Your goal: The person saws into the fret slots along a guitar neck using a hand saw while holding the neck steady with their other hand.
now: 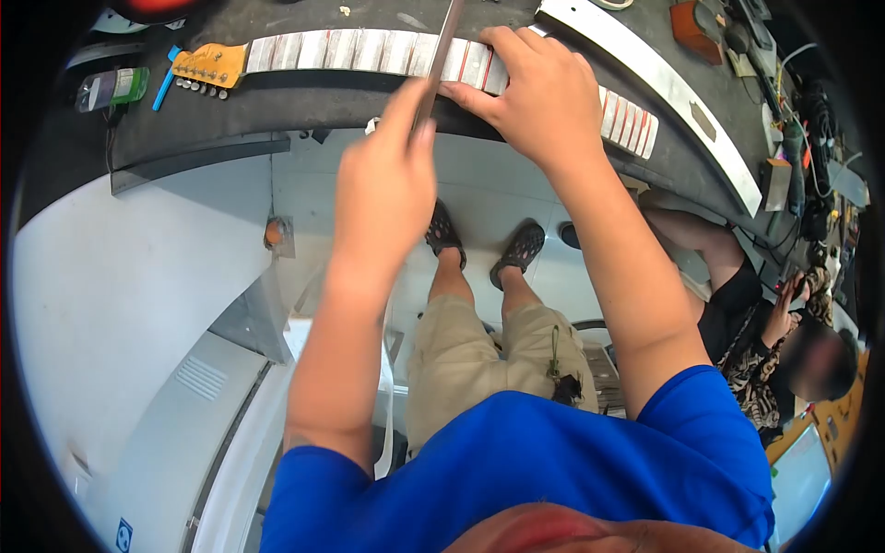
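A guitar neck (318, 52) lies across the bench, its fretboard covered in pale tape strips between the frets, some edged in red. Its yellow-orange headstock (208, 66) with tuning pegs points to the left. My left hand (387, 175), slightly blurred, is closed around a long, thin metal file (446, 41). The file crosses the fretboard near its middle and reaches beyond the far edge. To the right of it, my right hand (546, 97) grips the neck, thumb on the near side and fingers over the far side. The part of the fretboard under that hand is hidden.
A long, pale metal straightedge-like bar (664, 88) lies behind the neck on the dark bench (230, 115). A green-labelled bottle (112, 89) and a blue stick (163, 92) are at the left. Tools and cables crowd the right. Another person (761, 369) sits at the right.
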A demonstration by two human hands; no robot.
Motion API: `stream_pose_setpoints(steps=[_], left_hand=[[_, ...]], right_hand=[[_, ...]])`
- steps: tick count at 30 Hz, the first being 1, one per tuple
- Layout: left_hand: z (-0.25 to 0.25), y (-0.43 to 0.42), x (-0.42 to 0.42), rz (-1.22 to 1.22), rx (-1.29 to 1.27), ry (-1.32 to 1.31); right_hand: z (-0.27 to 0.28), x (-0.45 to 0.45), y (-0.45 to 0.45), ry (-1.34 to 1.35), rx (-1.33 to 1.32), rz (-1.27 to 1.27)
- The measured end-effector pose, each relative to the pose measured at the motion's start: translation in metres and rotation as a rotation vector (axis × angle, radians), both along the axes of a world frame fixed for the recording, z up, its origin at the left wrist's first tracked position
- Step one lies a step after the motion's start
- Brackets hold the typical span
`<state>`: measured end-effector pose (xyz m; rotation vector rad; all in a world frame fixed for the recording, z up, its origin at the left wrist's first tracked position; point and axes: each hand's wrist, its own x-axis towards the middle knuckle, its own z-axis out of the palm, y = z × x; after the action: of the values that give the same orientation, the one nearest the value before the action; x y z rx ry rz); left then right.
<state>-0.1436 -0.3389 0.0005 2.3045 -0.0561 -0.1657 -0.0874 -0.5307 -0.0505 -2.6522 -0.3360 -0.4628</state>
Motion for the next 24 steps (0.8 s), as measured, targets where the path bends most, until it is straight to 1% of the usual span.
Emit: stream_pose_setpoints(steps=[1, 2, 4, 6, 7, 8, 9, 11, 13, 14, 15, 16, 18, 20, 21, 23, 24], left_hand=[[-0.008, -0.010, 0.024, -0.038, 0.052, -0.109], [-0.013, -0.017, 0.038, -0.033, 0.047, -0.146], [-0.007, -0.011, 0.022, -0.034, 0.044, -0.106], [0.008, 0.008, -0.030, 0.026, 0.050, 0.120], [0.003, 0.023, -0.068, 0.026, 0.011, 0.058], [-0.004, 0.034, -0.089, 0.021, -0.030, -0.009], [-0.005, 0.036, -0.084, 0.009, -0.017, -0.008], [-0.005, 0.037, -0.077, 0.000, 0.007, 0.010], [0.001, 0.013, -0.018, -0.029, 0.029, -0.027], [-0.004, 0.001, 0.011, -0.049, 0.066, -0.081], [-0.009, -0.011, 0.033, -0.069, 0.101, -0.126], [-0.009, -0.019, 0.042, -0.036, 0.098, -0.123], [-0.011, -0.009, 0.018, -0.029, 0.092, -0.115], [-0.010, 0.014, -0.040, 0.004, 0.022, -0.002], [-0.020, 0.029, -0.079, 0.000, 0.020, -0.087], [-0.030, 0.040, -0.098, -0.011, 0.006, -0.181], [-0.032, 0.038, -0.097, -0.006, -0.004, -0.177]], right_hand=[[0.007, -0.001, 0.002, 0.002, -0.016, -0.007], [0.009, -0.005, 0.003, 0.012, -0.034, -0.011], [0.002, -0.007, 0.000, 0.064, -0.032, -0.005], [-0.001, 0.001, -0.003, 0.049, -0.013, 0.005], [-0.002, 0.000, -0.003, 0.035, 0.005, 0.011], [-0.003, 0.001, -0.003, 0.018, 0.023, 0.012], [0.001, -0.001, -0.004, 0.072, -0.003, -0.008], [0.001, -0.004, -0.004, 0.047, 0.000, -0.016], [0.004, -0.002, 0.000, 0.012, -0.009, -0.011], [0.007, -0.002, 0.002, 0.002, -0.019, -0.011], [0.009, -0.005, 0.002, 0.000, -0.031, -0.011], [0.008, -0.008, 0.001, 0.003, -0.031, -0.012], [0.009, -0.004, 0.001, -0.008, -0.020, 0.014], [0.009, -0.005, 0.003, 0.012, 0.002, 0.009], [0.010, -0.005, 0.003, -0.003, -0.013, 0.007], [0.009, -0.002, 0.001, -0.021, -0.018, -0.002], [0.008, -0.003, 0.001, -0.012, -0.007, 0.002]])
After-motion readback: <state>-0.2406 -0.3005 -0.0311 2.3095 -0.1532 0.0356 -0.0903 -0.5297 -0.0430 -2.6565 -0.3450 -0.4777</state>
